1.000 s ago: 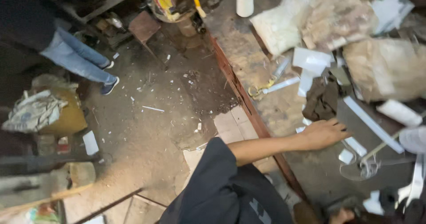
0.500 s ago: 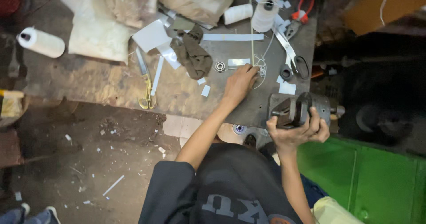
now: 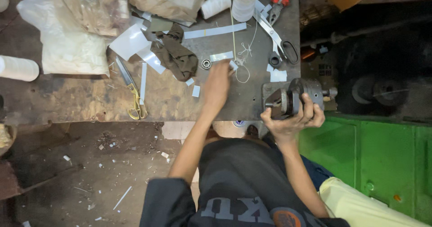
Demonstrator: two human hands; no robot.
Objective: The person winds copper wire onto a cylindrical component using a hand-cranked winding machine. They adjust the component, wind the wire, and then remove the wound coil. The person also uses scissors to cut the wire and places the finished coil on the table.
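Observation:
My left hand (image 3: 218, 82) reaches over the dark metal worktable (image 3: 90, 96), its blurred fingertips beside a small white strip (image 3: 221, 56) and loose white thread (image 3: 243, 69). A small metal ring (image 3: 206, 64) lies just left of the fingers. Whether the fingers pinch anything is not clear. My right hand (image 3: 294, 118) is wrapped around a grey metal clamp-like device (image 3: 290, 96) fixed at the table's near right corner.
Yellow-handled scissors (image 3: 135, 98), a brown cloth (image 3: 175, 56), large steel shears (image 3: 275, 35), red pliers (image 3: 280, 0), white thread cones (image 3: 243, 2) and plastic bags (image 3: 67, 38) crowd the table. A green machine (image 3: 373, 164) stands at the right. The littered floor (image 3: 99, 173) is at the lower left.
The view swung round from the floor and table edge to straight over the table. My left hand stayed near the white strips; my right hand came into view gripping the metal device and still holds it.

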